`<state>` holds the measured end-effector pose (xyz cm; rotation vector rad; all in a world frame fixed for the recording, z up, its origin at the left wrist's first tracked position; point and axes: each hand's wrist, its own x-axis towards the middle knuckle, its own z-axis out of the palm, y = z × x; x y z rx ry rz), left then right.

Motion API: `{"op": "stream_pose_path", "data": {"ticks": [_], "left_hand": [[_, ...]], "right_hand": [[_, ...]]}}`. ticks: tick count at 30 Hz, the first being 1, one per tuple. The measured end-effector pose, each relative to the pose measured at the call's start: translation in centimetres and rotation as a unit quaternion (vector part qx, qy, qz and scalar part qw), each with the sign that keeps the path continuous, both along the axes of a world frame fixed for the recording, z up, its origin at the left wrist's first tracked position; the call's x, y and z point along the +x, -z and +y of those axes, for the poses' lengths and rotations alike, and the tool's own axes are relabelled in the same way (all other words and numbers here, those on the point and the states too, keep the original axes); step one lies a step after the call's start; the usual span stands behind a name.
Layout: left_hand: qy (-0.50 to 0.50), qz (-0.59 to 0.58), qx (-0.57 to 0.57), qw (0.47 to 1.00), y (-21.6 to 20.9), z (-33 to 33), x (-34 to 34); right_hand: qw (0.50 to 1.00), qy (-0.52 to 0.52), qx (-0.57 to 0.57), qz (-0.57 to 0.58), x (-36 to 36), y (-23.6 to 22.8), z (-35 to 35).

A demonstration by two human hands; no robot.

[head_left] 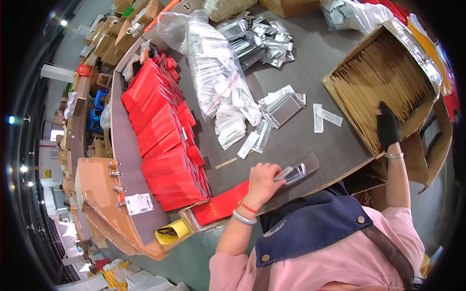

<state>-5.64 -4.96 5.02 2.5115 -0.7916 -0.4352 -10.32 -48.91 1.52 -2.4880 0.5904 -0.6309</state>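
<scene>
My left hand [262, 183] is closed at the fingertips on a clear plastic packet [302, 169] with a rounded far end, near the table's front edge. Under its wrist side lies a flat red packet [221, 204]. My right hand [388, 127], in a black glove, reaches into a cardboard box [350, 112] and rests on tightly packed rows of thin brown pieces [383, 72]. Its fingers look stretched out over them, though the dark glove hides detail. Two small white-and-clear packets [324, 116] lie on the table between my hands.
Overlapping red packets [162, 140] line the table's left side. A clear bag [211, 58] spills white packets beside stacked silvery packets [282, 107]. More silvery packets [276, 46] lie at the back. A yellow holder [173, 232] hangs at the front left corner near a cardboard flap [97, 189].
</scene>
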Motion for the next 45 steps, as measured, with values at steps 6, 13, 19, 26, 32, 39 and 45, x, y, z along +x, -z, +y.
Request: {"op": "stream_pose_path", "data": {"ticks": [6, 13, 19, 26, 32, 39, 45], "left_hand": [[-0.094, -0.070, -0.069, 0.991, -0.1, 3.0, -3.4], [-0.070, -0.076, -0.047, 0.993, 1.2, 2.2, -5.0], [-0.075, -0.098, -0.014, 0.992, 1.4, 1.6, -4.4], [0.015, -0.112, 0.007, 0.994, 0.1, -0.2, -2.4], [0.106, -0.106, 0.095, 0.984, -6.8, 2.9, 0.5], [-0.177, -0.409, 0.190, 0.875, -7.7, 16.6, 6.4], [-0.297, -0.088, 0.072, 0.948, 2.4, 5.4, -4.9]], "right_hand": [[0.892, -0.435, -0.022, 0.119, 0.4, -4.8, 13.5], [0.844, -0.511, -0.082, 0.145, 0.6, 0.0, 19.2], [0.932, -0.303, 0.185, 0.073, 1.0, 3.6, 18.0], [0.900, -0.435, 0.002, 0.033, 1.1, -0.8, 23.6], [0.878, -0.460, -0.068, 0.111, 1.2, -3.8, 20.5], [0.936, -0.347, -0.022, 0.061, 1.2, -4.8, 19.5], [0.912, -0.380, -0.054, 0.142, 0.3, -4.9, 20.2]]}}
